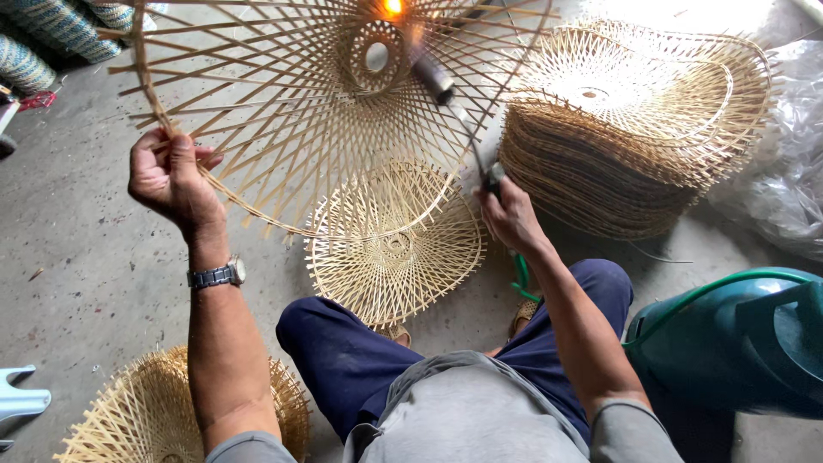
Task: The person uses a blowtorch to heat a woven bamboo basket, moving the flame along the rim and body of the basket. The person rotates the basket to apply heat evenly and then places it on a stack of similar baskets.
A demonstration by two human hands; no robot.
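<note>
Head view: left hand pinches woven bamboo frame rim at 9 o'clock, arm raised. Right hand fisted around torch, flame at 12 o'clock touching frame. Frame stack at 2 o'clock; single frame on floor. Torch handle mostly hidden.

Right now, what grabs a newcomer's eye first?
The small orange flame at top centre, at the tip of a torch held in the right hand. It plays on a big open-weave bamboo frame that the left hand holds up. A tall stack of woven frames sits at right.
</note>
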